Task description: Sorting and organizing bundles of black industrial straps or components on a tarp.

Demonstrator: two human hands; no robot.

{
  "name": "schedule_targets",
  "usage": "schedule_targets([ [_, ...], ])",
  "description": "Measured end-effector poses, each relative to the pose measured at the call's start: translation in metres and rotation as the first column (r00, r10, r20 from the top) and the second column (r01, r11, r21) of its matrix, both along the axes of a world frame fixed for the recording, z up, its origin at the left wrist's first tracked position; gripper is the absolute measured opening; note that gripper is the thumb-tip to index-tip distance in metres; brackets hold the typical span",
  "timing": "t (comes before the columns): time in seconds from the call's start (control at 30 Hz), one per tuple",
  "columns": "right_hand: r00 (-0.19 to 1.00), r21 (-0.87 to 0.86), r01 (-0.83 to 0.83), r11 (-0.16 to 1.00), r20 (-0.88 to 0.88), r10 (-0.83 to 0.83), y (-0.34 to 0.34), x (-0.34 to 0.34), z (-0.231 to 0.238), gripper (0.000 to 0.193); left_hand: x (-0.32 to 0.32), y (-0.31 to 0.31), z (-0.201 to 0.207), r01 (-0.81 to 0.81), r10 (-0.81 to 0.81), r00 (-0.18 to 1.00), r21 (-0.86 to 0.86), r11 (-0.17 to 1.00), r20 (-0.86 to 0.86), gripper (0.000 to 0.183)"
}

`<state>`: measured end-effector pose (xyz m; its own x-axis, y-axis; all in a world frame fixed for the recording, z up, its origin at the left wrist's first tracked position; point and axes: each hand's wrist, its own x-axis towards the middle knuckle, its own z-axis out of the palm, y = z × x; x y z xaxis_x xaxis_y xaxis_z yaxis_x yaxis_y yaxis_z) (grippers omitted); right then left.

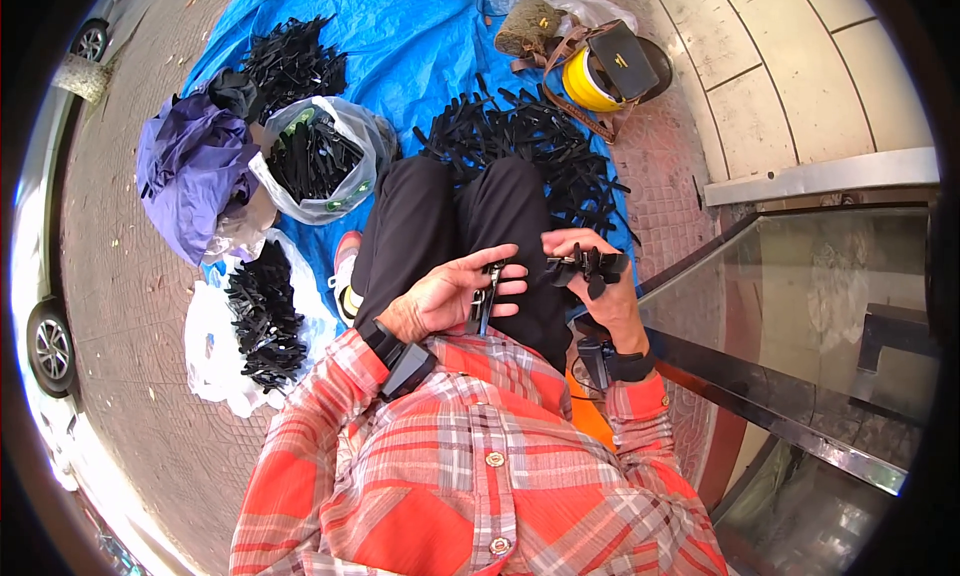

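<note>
Above my lap, my left hand (455, 292) is turned palm inward, its thumb stretched out to the right. A narrow, shiny black-and-metal piece (484, 304) runs upright across its fingers, which show behind it; its exact kind is unclear. To the right, my right hand (612, 301) grips a small bunch of black clip-like pieces (592, 264) between thumb and fingers. The two hands are apart. Beyond my knees, a loose heap of slim black pieces (525, 141) is spread over a blue tarp (425, 61).
On the left stand a plastic bag (345, 208) of black pieces, a purple cloth bundle (195, 161), and another black pile (265, 316) on white plastic. A yellow spool (588, 84) and a black pouch (622, 61) lie far right. A glass case (790, 296) borders my right side.
</note>
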<state>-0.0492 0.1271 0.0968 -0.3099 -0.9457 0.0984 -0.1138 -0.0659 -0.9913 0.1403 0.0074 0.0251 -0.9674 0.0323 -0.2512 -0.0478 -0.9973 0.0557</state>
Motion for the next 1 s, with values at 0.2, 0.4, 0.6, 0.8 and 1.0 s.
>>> schedule_targets([
  [0.2, 0.784, 0.079, -0.216, 0.973, -0.581, 0.221, -0.004, 0.020, -0.002, 0.051, 0.002, -0.004, 0.000, -0.025, 0.027, 0.999, -0.067, 0.997, 0.029, 0.057],
  [0.4, 0.948, 0.231, 0.209, 0.950, -0.288, -0.138, -0.006, 0.030, -0.021, 0.024, -0.003, -0.010, 0.028, -0.020, 0.085, 0.980, -0.332, 0.943, 0.181, 0.052],
  [0.6, 0.911, 0.389, 0.019, 0.921, 0.373, -0.176, -0.023, 0.036, -0.024, 0.020, -0.004, -0.007, 0.011, -0.039, 0.196, 0.972, -0.738, 0.673, 0.128, 0.050],
  [0.8, 0.841, 0.293, 0.268, 0.918, 0.393, -0.371, -0.023, 0.040, -0.034, 0.025, -0.002, -0.008, 0.027, -0.026, 0.153, 0.977, -0.622, 0.782, 0.151, 0.069],
  [1.0, 0.898, -0.004, -0.181, 0.983, -0.408, 0.164, -0.031, 0.023, -0.002, 0.033, 0.005, -0.026, 0.008, -0.069, 0.061, 0.994, 0.086, 0.994, 0.089, 0.076],
])
